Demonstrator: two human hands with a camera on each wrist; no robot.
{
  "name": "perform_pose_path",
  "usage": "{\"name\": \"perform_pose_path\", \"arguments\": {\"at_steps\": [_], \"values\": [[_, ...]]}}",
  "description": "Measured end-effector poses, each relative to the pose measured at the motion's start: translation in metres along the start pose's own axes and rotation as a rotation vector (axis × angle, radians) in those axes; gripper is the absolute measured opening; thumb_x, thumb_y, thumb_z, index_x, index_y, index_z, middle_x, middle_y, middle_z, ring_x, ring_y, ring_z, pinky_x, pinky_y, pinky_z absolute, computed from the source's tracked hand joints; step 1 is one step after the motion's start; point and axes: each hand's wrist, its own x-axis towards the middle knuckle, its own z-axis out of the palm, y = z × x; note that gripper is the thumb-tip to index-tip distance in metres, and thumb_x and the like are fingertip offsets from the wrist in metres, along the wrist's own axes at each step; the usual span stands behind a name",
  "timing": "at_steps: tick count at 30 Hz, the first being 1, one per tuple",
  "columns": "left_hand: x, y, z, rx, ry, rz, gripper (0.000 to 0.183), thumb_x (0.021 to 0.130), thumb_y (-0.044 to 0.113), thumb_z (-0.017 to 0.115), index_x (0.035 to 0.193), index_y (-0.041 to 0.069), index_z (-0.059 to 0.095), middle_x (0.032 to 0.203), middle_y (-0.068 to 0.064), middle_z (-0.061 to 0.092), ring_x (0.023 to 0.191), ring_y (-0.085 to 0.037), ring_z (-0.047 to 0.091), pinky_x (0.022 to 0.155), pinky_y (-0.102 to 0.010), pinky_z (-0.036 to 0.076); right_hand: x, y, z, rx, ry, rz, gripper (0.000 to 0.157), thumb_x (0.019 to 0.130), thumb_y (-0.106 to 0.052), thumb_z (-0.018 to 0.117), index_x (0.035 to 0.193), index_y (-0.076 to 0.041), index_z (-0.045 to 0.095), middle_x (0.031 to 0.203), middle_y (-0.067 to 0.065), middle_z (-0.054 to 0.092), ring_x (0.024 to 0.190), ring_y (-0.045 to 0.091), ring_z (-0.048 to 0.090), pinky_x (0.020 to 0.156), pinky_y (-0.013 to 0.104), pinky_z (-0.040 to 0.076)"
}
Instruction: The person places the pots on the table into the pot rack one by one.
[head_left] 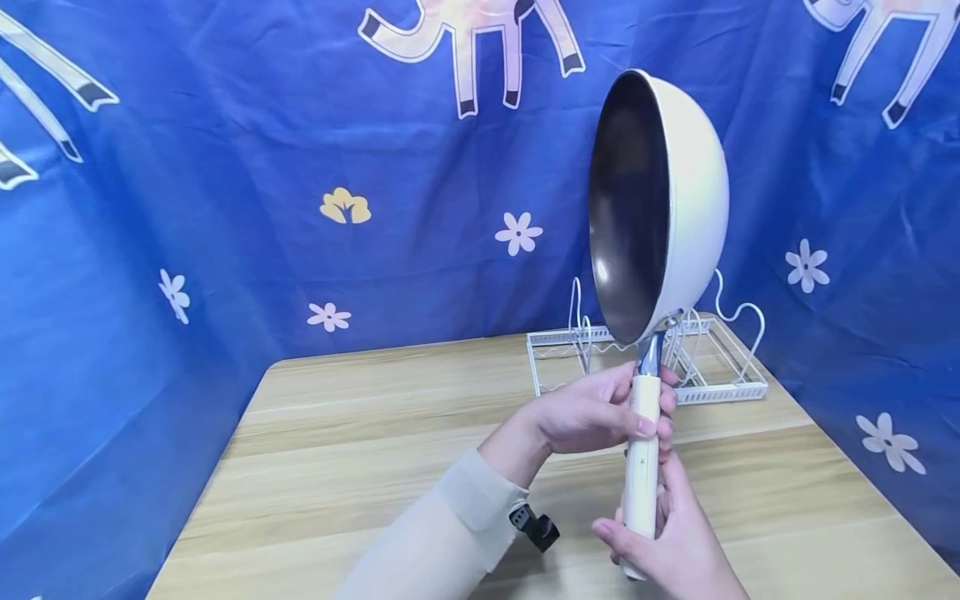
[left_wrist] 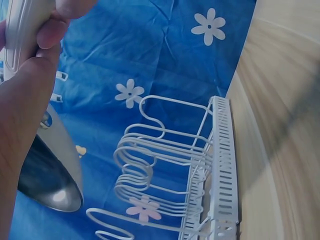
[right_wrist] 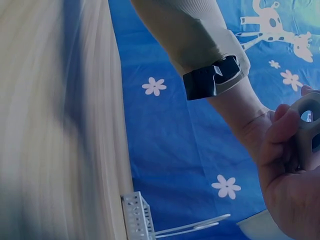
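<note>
The fingers of my left hand (head_left: 585, 414) wrap the upper handle (head_left: 641, 492); those of my right hand (head_left: 675, 540) are clamped round its lower end. The pan (head_left: 699, 192) stands upright above them, held over the table (head_left: 337, 433), dark inside facing left. I judge it stiff and top-heavy, its smooth handle apt to twist; the dark lining might scratch. Best hold, I'd say: one hand just below the metal neck (head_left: 650, 356), the other lower to check tipping. A tiny mark on the handle is too small for me to read; I make out no brand. Beyond, a white wire rack (head_left: 723, 393) sits on the table.
</note>
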Motion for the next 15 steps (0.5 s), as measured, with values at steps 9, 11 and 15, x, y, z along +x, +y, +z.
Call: {"name": "perform_pose_path", "arguments": {"at_steps": [9,11,15], "values": [[0.006,-0.01,-0.005,0.0,0.016,-0.022,0.053,0.094,-0.02,0.041,0.137,0.012,0.04,0.112,0.005,0.062,0.098,-0.008,0.073,0.096,-0.024,0.061,-0.001,0.005,-0.004,-0.012,0.003,0.009,0.094,0.094,-0.001,0.078,0.163,-0.01,0.015,0.079,0.002,0.069,0.061,0.019,0.071,0.054,0.038,0.064],[0.006,-0.013,-0.007,-0.002,0.023,-0.025,0.053,0.094,-0.02,0.042,0.136,0.012,0.04,0.111,0.005,0.063,0.098,-0.008,0.072,0.096,-0.024,0.061,0.0,0.006,-0.005,-0.009,-0.002,0.031,0.094,0.094,-0.002,0.078,0.163,-0.01,0.015,0.081,0.004,0.069,0.061,0.02,0.071,0.055,0.039,0.064],[0.006,-0.019,-0.011,-0.007,0.025,-0.026,0.051,0.094,-0.018,0.042,0.134,0.013,0.041,0.111,0.005,0.064,0.099,-0.008,0.072,0.097,-0.024,0.061,0.001,0.008,-0.006,0.008,-0.008,0.077,0.092,0.095,-0.005,0.078,0.163,-0.01,0.016,0.084,0.007,0.069,0.063,0.021,0.072,0.056,0.039,0.065]]}}
